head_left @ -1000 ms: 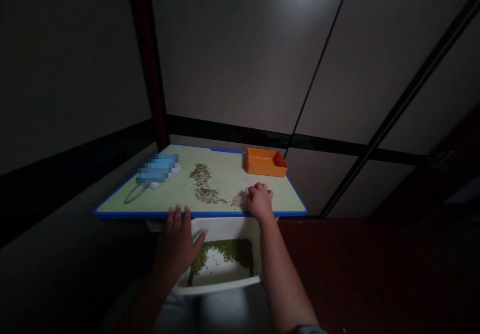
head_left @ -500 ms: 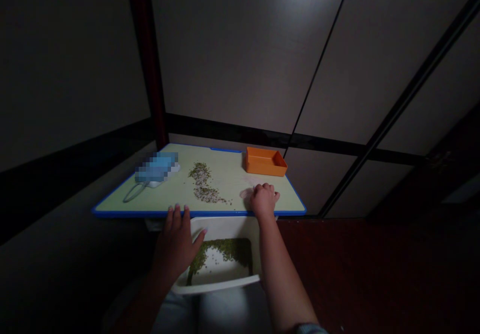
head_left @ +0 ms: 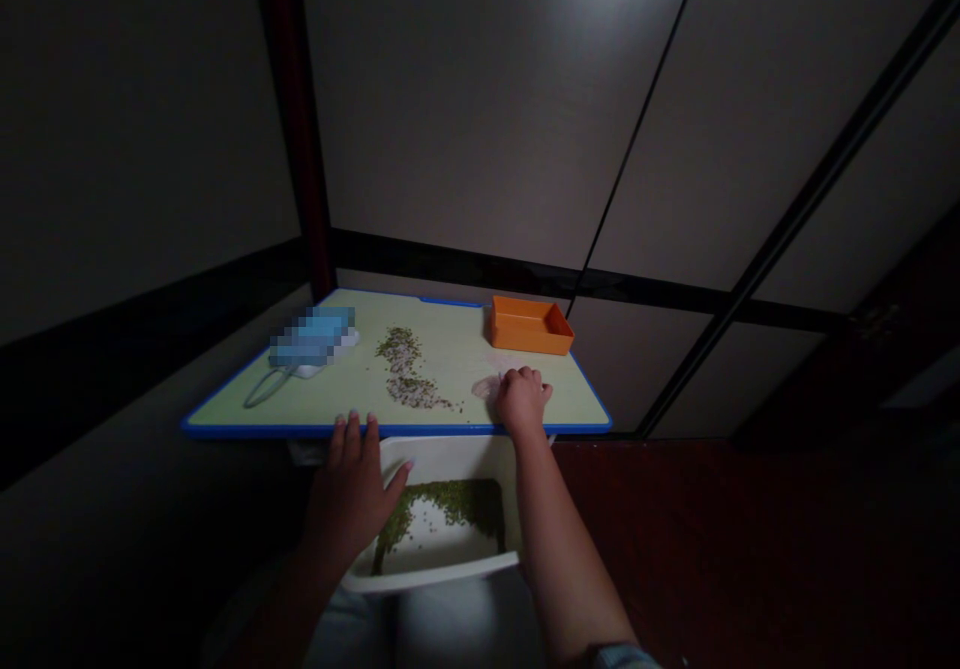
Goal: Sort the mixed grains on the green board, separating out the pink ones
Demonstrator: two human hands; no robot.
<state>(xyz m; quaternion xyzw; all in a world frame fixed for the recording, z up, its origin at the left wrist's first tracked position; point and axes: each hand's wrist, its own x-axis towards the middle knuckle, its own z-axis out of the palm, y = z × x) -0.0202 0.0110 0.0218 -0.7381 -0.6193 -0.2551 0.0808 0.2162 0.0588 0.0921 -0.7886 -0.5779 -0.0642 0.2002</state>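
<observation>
My left hand [head_left: 352, 494] lies with fingers stretched out, its tips at the table's blue front edge and its thumb over the left side of a white tub [head_left: 450, 454]. Green beans or seeds [head_left: 469, 499] are spread along the tub's floor. My right hand [head_left: 523, 401] is on the right part of the table, fingers curled down. A pale, see-through-looking patch [head_left: 485, 388] shows just left of it; whether the fingers grip anything is hidden. Left of this hand, a winding pile of mixed green and pale grains [head_left: 405, 369] lies on the tabletop.
The pale green table [head_left: 450, 329] has a blue rim. An orange box [head_left: 531, 335] stands at its back right. A blurred-out blue object [head_left: 313, 336] with a grey loop [head_left: 264, 387] lies on the left. Dark panelled walls [head_left: 480, 99] rise behind.
My right hand has shifted slightly left over the tabletop, and the pale patch beside it has moved left too. My left hand and the grain pile look the same.
</observation>
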